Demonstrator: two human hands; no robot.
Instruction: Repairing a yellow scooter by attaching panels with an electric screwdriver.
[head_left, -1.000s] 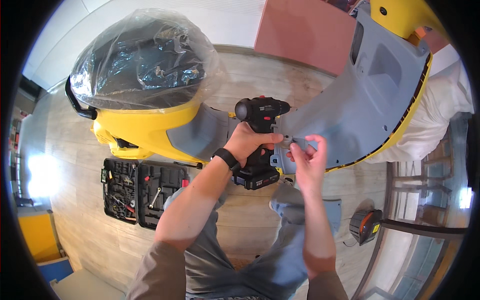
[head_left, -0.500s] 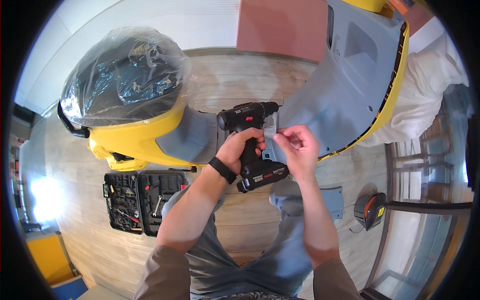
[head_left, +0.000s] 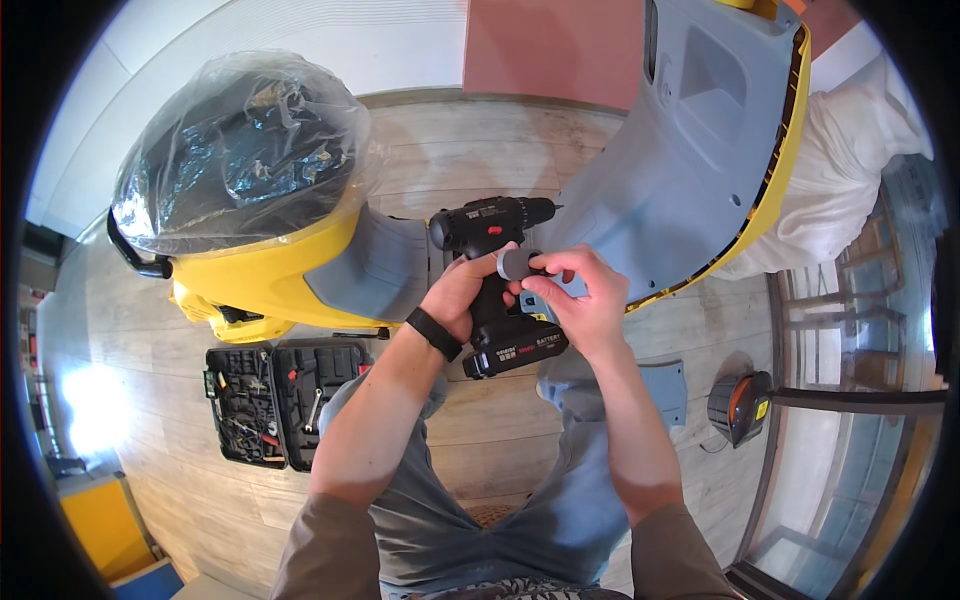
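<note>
My left hand [head_left: 458,298] is closed around the grip of a black cordless drill [head_left: 485,222]. The drill points right, a thin bit in its chuck and its battery pack at the bottom. Beside the grip, my right hand [head_left: 588,292] pinches a small round grey disc [head_left: 514,264] with a dark part behind it. The left thumb touches or nearly touches the disc. Behind the drill stands a yellow and grey scooter body [head_left: 640,200], its black seat [head_left: 250,150] wrapped in clear plastic.
An open black tool case [head_left: 285,405] with several tools lies on the floor at left. A grey-blue panel [head_left: 662,392] and a round black and orange device [head_left: 740,405] lie at right. White cloth [head_left: 840,180] hangs by the glass door [head_left: 850,430].
The silvery object between my hands has turned and now shows a round grey face. My right hand has shifted slightly left. The left hand keeps hold of the drill.
</note>
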